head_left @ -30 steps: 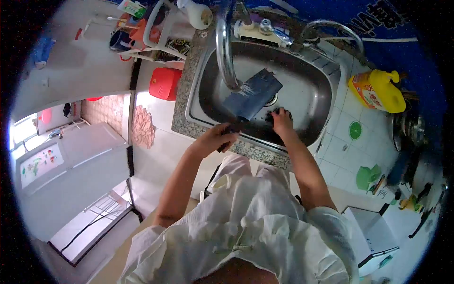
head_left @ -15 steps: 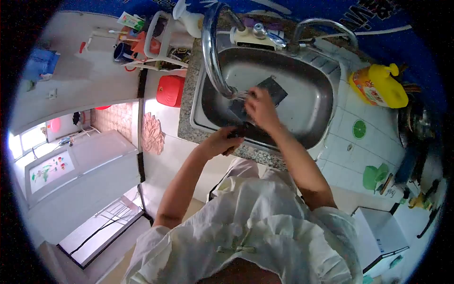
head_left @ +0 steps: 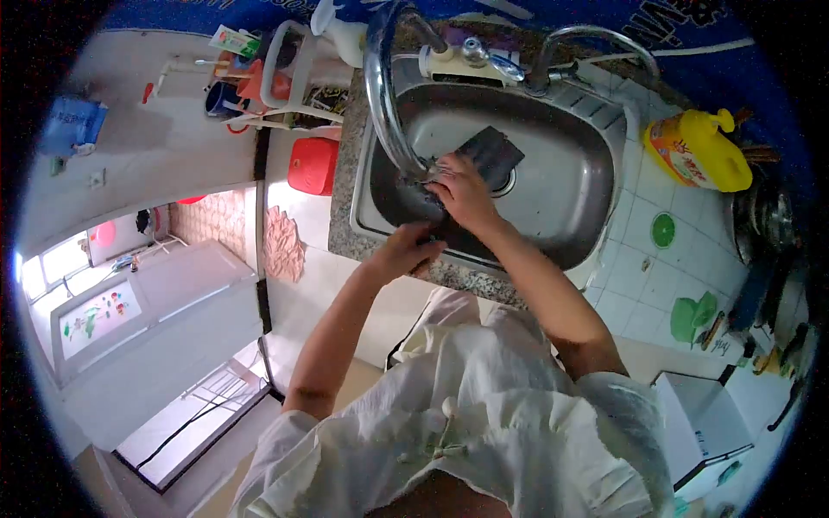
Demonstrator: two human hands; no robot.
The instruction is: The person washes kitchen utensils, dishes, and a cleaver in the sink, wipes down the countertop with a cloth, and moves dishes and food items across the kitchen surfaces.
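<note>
A wide, dark-bladed cleaver (head_left: 495, 157) is held over the steel sink (head_left: 557, 194), its broad blade slanting up to the right. My left hand (head_left: 404, 252) is closed at its handle end by the sink's front rim; the handle is mostly hidden by my fingers. My right hand (head_left: 465, 197) is against the blade with bent fingers, right at the mouth of the curved faucet (head_left: 380, 95). Water runs over those fingers. Whether they also hold something small is hidden.
A second faucet (head_left: 596, 34) and a lever tap (head_left: 475, 52) stand behind the sink. A yellow jug (head_left: 698, 154) is on the white tiles at right. A white rack (head_left: 289, 86) with cups and a red bin (head_left: 311, 166) are at left.
My right hand has moved a little left and closer to the faucet mouth, uncovering more of the blade's far end. The blade's far end has shifted slightly up. My left hand stays near the rim.
</note>
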